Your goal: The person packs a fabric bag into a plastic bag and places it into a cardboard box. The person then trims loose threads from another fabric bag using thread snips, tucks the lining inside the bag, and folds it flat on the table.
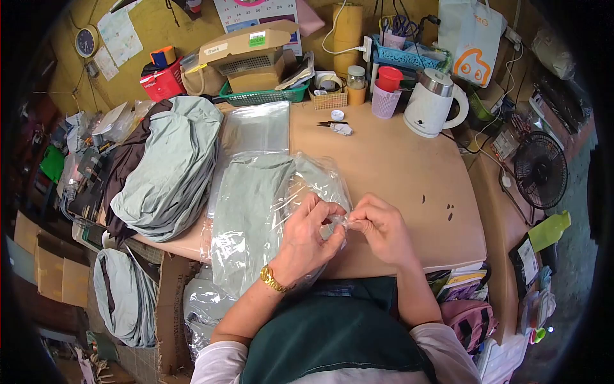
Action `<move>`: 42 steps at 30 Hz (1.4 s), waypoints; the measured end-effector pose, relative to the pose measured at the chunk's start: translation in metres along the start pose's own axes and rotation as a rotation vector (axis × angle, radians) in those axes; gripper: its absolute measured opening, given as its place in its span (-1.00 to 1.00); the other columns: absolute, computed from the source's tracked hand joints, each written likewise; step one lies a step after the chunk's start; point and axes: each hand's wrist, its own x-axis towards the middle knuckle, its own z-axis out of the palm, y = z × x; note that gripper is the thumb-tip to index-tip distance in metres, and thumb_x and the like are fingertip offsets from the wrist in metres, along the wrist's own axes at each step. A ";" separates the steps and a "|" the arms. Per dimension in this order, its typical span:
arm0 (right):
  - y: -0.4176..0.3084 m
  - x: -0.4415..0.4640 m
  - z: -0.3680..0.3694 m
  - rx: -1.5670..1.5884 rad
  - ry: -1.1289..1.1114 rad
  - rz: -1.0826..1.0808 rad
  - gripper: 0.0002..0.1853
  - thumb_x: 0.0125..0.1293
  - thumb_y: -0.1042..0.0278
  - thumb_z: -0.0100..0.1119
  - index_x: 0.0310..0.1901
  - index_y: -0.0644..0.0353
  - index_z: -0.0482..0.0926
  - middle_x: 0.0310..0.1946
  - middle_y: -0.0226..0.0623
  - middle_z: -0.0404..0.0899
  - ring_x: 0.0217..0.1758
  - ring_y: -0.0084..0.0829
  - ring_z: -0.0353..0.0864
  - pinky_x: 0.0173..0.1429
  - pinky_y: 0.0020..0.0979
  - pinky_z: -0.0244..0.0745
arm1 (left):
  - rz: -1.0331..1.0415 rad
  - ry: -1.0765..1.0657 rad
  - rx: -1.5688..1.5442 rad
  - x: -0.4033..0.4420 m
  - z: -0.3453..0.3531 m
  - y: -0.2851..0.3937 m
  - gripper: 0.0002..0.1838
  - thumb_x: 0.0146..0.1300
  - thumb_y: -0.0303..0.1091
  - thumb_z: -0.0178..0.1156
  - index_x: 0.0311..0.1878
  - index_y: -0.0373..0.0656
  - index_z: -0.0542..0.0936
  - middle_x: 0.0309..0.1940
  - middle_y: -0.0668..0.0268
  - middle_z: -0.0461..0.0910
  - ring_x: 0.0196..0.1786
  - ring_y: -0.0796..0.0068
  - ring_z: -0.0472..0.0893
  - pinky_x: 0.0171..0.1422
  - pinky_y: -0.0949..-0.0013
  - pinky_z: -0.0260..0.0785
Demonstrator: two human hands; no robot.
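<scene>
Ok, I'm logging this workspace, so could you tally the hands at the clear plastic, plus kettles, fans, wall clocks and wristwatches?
Hands at the clear plastic: 2 (left hand, right hand)
Kettles: 1
Fans: 1
Wall clocks: 1
Wristwatches: 1
Total: 6

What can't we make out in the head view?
All in the head view:
Plastic between the hands: mostly covered by the left hand and right hand; fold or knot, can't tell.
Part of the clear bag: behind the left hand.
Kettle contents: hidden by its opaque body.
Wall clock time: too small.
</scene>
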 end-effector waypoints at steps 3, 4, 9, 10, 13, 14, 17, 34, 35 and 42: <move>0.030 0.002 -0.001 0.672 -0.210 0.268 -0.81 0.44 0.37 0.12 -0.33 0.25 0.58 -0.41 -0.50 0.48 -0.37 -0.59 0.43 -0.22 -0.55 0.34 | 0.000 0.020 -0.069 0.002 0.003 -0.002 -0.68 0.00 -0.58 0.35 -0.11 -0.23 0.62 -0.28 0.20 0.55 -0.32 0.33 0.62 -0.22 0.35 0.52; 0.034 0.001 -0.002 0.673 -0.209 0.266 -0.81 0.44 0.37 0.12 -0.33 0.25 0.58 -0.41 -0.50 0.48 -0.37 -0.59 0.43 -0.22 -0.55 0.34 | 0.112 0.044 -0.060 0.005 0.003 -0.003 -0.67 0.00 -0.59 0.38 -0.10 -0.21 0.64 -0.25 0.22 0.56 -0.28 0.34 0.63 -0.19 0.35 0.53; 0.036 0.001 -0.001 0.775 -0.175 0.382 -0.75 0.48 0.21 0.12 -0.32 0.17 0.59 -0.46 -0.59 0.50 -0.38 -0.73 0.37 -0.23 -0.61 0.28 | 0.212 -0.017 -0.157 -0.001 0.009 -0.018 -0.68 0.00 -0.57 0.47 -0.11 -0.13 0.72 -0.16 0.26 0.57 -0.21 0.39 0.66 -0.14 0.38 0.56; 0.037 0.001 -0.001 0.777 -0.175 0.383 -0.75 0.48 0.21 0.12 -0.32 0.17 0.59 -0.46 -0.59 0.50 -0.38 -0.73 0.37 -0.23 -0.61 0.28 | 0.212 0.015 -0.163 -0.003 0.013 -0.021 -0.71 0.01 -0.54 0.48 -0.15 -0.12 0.74 -0.16 0.26 0.57 -0.21 0.43 0.66 -0.14 0.40 0.56; 0.037 0.000 -0.004 0.860 -0.180 0.365 -0.75 0.48 0.20 0.12 -0.30 0.17 0.60 -0.45 -0.57 0.52 -0.38 -0.73 0.39 -0.23 -0.62 0.30 | 0.197 0.052 -0.214 -0.004 0.019 -0.026 -0.77 0.03 -0.53 0.47 -0.20 -0.12 0.76 -0.18 0.26 0.59 -0.23 0.47 0.65 -0.15 0.42 0.56; 0.035 0.001 -0.006 0.838 -0.181 0.396 -0.74 0.48 0.20 0.12 -0.31 0.18 0.60 -0.44 -0.57 0.54 -0.39 -0.73 0.40 -0.25 -0.63 0.31 | 0.181 0.060 -0.257 -0.004 0.020 -0.027 -0.78 0.03 -0.53 0.46 -0.21 -0.13 0.76 -0.22 0.27 0.60 -0.25 0.47 0.64 -0.16 0.43 0.55; 0.035 0.001 -0.007 0.810 -0.224 0.429 -0.74 0.47 0.20 0.13 -0.31 0.18 0.61 -0.43 -0.55 0.56 -0.40 -0.73 0.42 -0.27 -0.64 0.31 | 0.200 0.027 -0.303 0.003 0.013 -0.028 -0.83 0.06 -0.52 0.45 -0.24 -0.16 0.74 -0.32 0.29 0.60 -0.28 0.48 0.63 -0.19 0.45 0.52; 0.038 0.004 0.006 0.716 -0.117 0.396 -0.68 0.50 0.11 0.09 -0.40 0.10 0.55 -0.50 -0.63 0.44 -0.46 -0.77 0.28 -0.36 -0.64 0.18 | 0.244 0.062 -0.182 0.003 0.013 -0.027 -0.73 0.00 -0.47 0.49 -0.17 -0.09 0.73 -0.35 0.36 0.57 -0.30 0.48 0.59 -0.25 0.46 0.46; 0.037 0.004 0.007 0.723 -0.117 0.409 -0.67 0.49 0.10 0.09 -0.41 0.10 0.54 -0.51 -0.63 0.44 -0.46 -0.77 0.28 -0.37 -0.64 0.18 | 0.273 0.075 -0.154 0.002 0.013 -0.028 -0.70 0.00 -0.49 0.49 -0.14 -0.05 0.75 -0.34 0.35 0.58 -0.32 0.49 0.59 -0.26 0.46 0.46; 0.029 0.005 0.015 0.741 0.011 0.447 -0.66 0.48 0.06 0.11 -0.38 0.11 0.57 -0.55 -0.64 0.41 -0.50 -0.77 0.25 -0.40 -0.63 0.14 | 0.281 0.154 -0.114 0.005 0.018 -0.027 -0.75 -0.01 -0.49 0.48 -0.20 -0.06 0.76 -0.34 0.32 0.59 -0.32 0.48 0.59 -0.26 0.45 0.46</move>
